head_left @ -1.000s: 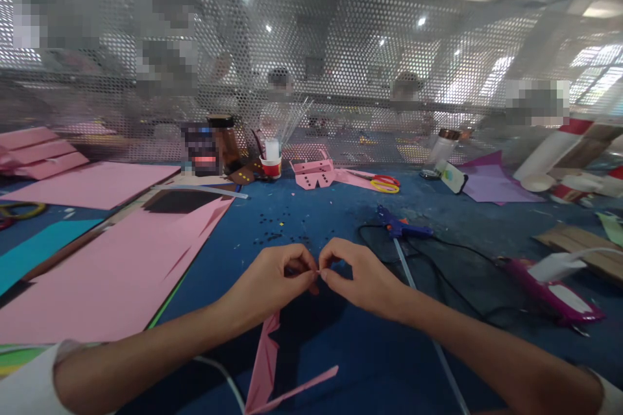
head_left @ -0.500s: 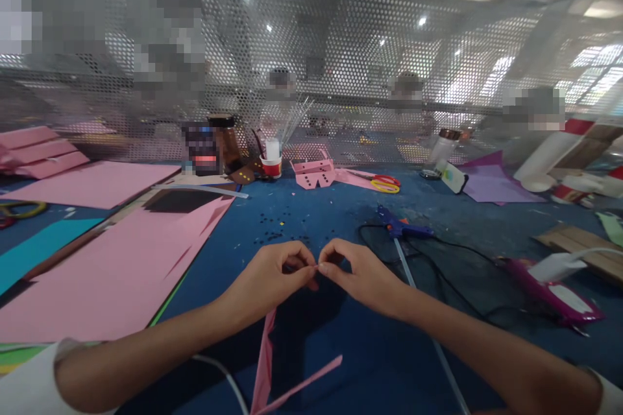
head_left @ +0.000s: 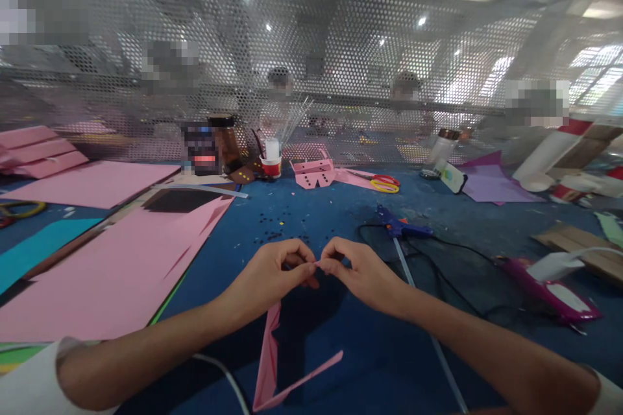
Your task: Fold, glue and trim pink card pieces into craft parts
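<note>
My left hand (head_left: 282, 275) and my right hand (head_left: 357, 272) meet over the blue tabletop, each pinching the same small bit of pink paper between thumb and fingertips. Below my left hand a folded pink paper piece (head_left: 267, 363) hangs down, bending at the bottom into a thin strip that points right. It appears to be one piece with the pinched bit, though my left hand hides the join. Beyond my hands stands a pink paper cut-out shaped like glasses (head_left: 314, 173) with black dots. Several tiny black dots (head_left: 277, 227) lie scattered just past my fingers.
A blue glue gun (head_left: 403, 227) with its cord and a clear glue stick lies to the right, near a magenta power strip (head_left: 555, 295). Red-and-yellow scissors (head_left: 384, 183) rest farther back. Large pink sheets (head_left: 111, 266) cover the left. A perforated metal screen (head_left: 341, 78) closes the back.
Both hands keep their pinch in nearly the same place, with slightly more pink paper showing between the fingertips. The hanging paper has shifted up a little.
</note>
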{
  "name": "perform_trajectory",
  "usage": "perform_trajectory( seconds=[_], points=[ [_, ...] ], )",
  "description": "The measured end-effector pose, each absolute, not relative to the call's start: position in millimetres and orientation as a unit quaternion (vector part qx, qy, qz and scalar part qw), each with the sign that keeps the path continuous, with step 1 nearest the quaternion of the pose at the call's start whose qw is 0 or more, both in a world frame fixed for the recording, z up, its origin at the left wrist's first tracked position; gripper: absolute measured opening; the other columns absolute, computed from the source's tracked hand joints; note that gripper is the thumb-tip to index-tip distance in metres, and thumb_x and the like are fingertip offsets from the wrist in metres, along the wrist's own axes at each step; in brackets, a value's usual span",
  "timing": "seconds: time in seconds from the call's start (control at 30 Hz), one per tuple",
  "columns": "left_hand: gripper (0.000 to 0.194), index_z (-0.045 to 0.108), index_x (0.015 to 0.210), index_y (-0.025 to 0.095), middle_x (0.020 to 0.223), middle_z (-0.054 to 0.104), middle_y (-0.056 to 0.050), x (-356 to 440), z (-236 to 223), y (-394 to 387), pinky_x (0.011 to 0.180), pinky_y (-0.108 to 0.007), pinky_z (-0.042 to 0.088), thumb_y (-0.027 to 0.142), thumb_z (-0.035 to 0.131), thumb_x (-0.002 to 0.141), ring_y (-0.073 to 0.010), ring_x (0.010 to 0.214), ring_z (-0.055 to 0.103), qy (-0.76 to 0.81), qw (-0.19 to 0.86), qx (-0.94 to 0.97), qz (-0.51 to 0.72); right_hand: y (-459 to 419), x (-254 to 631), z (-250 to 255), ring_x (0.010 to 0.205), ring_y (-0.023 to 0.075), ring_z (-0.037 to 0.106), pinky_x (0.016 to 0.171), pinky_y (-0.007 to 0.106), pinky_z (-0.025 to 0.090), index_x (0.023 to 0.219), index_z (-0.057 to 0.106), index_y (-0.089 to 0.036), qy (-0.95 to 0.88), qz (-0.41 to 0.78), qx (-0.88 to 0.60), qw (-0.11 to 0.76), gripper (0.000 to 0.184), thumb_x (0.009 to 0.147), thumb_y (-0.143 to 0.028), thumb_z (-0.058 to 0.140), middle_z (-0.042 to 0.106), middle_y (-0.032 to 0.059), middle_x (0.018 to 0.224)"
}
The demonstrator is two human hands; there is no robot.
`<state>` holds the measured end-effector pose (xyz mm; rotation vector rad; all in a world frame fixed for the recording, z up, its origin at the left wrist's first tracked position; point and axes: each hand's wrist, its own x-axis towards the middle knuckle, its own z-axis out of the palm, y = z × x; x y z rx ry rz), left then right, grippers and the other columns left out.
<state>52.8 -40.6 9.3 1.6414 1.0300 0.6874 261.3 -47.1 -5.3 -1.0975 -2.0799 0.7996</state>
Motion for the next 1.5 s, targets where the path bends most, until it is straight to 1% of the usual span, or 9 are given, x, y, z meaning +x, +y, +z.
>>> perform_trajectory(
  seconds=[0.2,0.3,0.57,0.8,0.97,1.1,1.33,1.4,1.5],
  points=[
    [0.016,0.065,0.087,0.018,0.076,0.079,-0.005,51.7,7.5,-39.1,0.074,-0.031,0.054,0.034,0.065,0.087,-0.0212,0.077,0.074,0.429,0.512,0.688,0.284,-48.1,261.2,-3.4,0.083,0.0137,0.06,0.075,0.024,0.043,0.093,0.064,-0.02,-0.786,0.328,-0.409,0.327,0.018,0.103,-0.026,0.05,0.066,-0.0013,0.088],
    [0.014,0.065,0.088,0.018,0.077,0.079,-0.004,51.3,6.9,-39.1,0.074,-0.03,0.054,0.032,0.064,0.087,-0.0211,0.078,0.075,0.429,0.508,0.693,0.279,-47.4,259.7,-3.4,0.081,0.014,0.06,0.073,0.024,0.043,0.091,0.064,-0.02,-0.785,0.319,-0.415,0.331,0.016,0.101,-0.027,0.054,0.066,-0.0011,0.086],
    [0.011,0.064,0.085,0.019,0.075,0.078,-0.004,54.1,7.0,-40.6,0.073,-0.029,0.055,0.03,0.063,0.084,-0.0205,0.076,0.075,0.427,0.512,0.691,0.279,-46.2,256.7,-11.4,0.081,0.0148,0.058,0.075,0.026,0.041,0.087,0.06,-0.02,-0.825,0.212,-0.405,0.333,0.013,0.099,-0.023,0.058,0.064,0.0004,0.086],
    [0.013,0.064,0.087,0.019,0.075,0.079,-0.004,52.0,3.9,-38.6,0.072,-0.03,0.055,0.032,0.063,0.086,-0.0211,0.076,0.075,0.43,0.505,0.694,0.279,-47.5,258.7,-6.6,0.082,0.0134,0.059,0.075,0.025,0.042,0.089,0.06,-0.02,-0.8,0.294,-0.41,0.326,0.019,0.104,-0.024,0.049,0.064,-0.0009,0.087],
    [0.011,0.064,0.089,0.018,0.077,0.079,-0.004,52.5,4.0,-38.2,0.073,-0.03,0.055,0.029,0.062,0.086,-0.0214,0.078,0.075,0.428,0.507,0.697,0.273,-46.3,256.6,-8.8,0.08,0.0137,0.06,0.073,0.025,0.042,0.088,0.061,-0.02,-0.795,0.29,-0.413,0.337,0.012,0.099,-0.025,0.059,0.064,-0.0016,0.085],
    [0.01,0.062,0.088,0.019,0.076,0.078,-0.004,53.2,5.2,-38.8,0.073,-0.03,0.055,0.029,0.062,0.085,-0.0211,0.078,0.075,0.427,0.512,0.695,0.271,-45.2,254.2,-10.9,0.076,0.0131,0.058,0.07,0.024,0.041,0.085,0.061,-0.02,-0.794,0.278,-0.418,0.343,0.015,0.099,-0.026,0.06,0.064,-0.0023,0.081],
    [0.013,0.063,0.088,0.018,0.074,0.078,-0.003,53.7,4.0,-38.8,0.068,-0.028,0.054,0.031,0.063,0.086,-0.0184,0.072,0.073,0.426,0.522,0.686,0.275,-44.3,256.8,-9.2,0.073,0.0132,0.058,0.065,0.024,0.04,0.086,0.064,-0.019,-0.777,0.324,-0.428,0.329,0.02,0.099,-0.034,0.06,0.064,-0.0024,0.078],
    [0.014,0.063,0.088,0.018,0.073,0.078,-0.003,52.1,3.5,-36.7,0.065,-0.027,0.053,0.031,0.064,0.086,-0.0174,0.069,0.072,0.43,0.526,0.679,0.277,-43.6,258.2,-8.3,0.079,0.0141,0.061,0.07,0.024,0.043,0.092,0.065,-0.019,-0.771,0.333,-0.422,0.342,0.019,0.101,-0.034,0.057,0.067,-0.0011,0.084],
    [0.02,0.063,0.089,0.017,0.073,0.077,-0.004,47.3,2.9,-30.5,0.062,-0.026,0.052,0.037,0.066,0.086,-0.0167,0.067,0.07,0.44,0.527,0.666,0.291,-43.2,260.6,-5.4,0.095,0.0156,0.062,0.085,0.027,0.046,0.104,0.065,-0.02,-0.759,0.309,-0.419,0.391,0.016,0.102,-0.029,0.052,0.068,0.0023,0.101]
  ],
)
